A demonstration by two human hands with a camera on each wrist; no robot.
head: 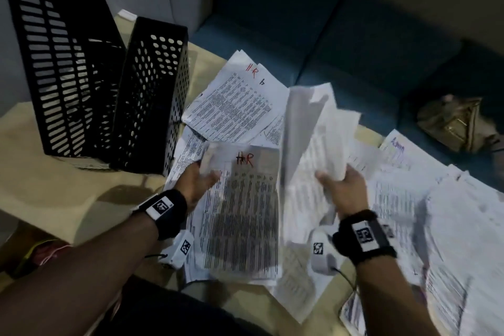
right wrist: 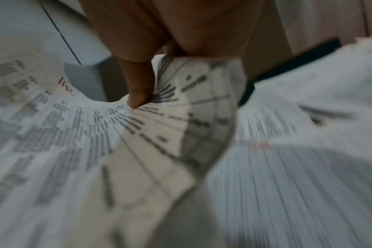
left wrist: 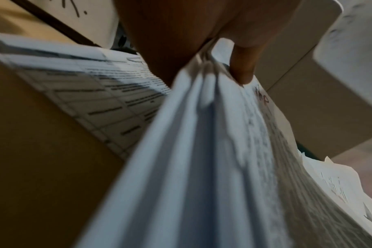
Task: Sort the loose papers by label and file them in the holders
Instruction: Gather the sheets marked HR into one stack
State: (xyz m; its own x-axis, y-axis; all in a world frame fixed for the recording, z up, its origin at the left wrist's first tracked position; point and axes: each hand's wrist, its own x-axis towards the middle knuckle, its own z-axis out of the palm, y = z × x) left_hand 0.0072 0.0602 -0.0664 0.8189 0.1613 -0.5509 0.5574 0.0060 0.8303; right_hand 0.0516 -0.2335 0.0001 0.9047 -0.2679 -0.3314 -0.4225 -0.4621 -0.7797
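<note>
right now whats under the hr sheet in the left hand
The left hand grips the HR sheet as the top of a thin stack; more sheet edges show beneath it in the left wrist view. Below, printed papers on the table peek out. Their labels are covered.

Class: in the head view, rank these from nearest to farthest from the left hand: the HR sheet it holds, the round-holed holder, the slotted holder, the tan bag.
1. HR sheet: gripped by the left hand at its left edge.
2. Round-holed holder: just beyond, up-left.
3. Slotted holder: farther left, behind it.
4. Tan bag: far right, on the blue seat.
</note>
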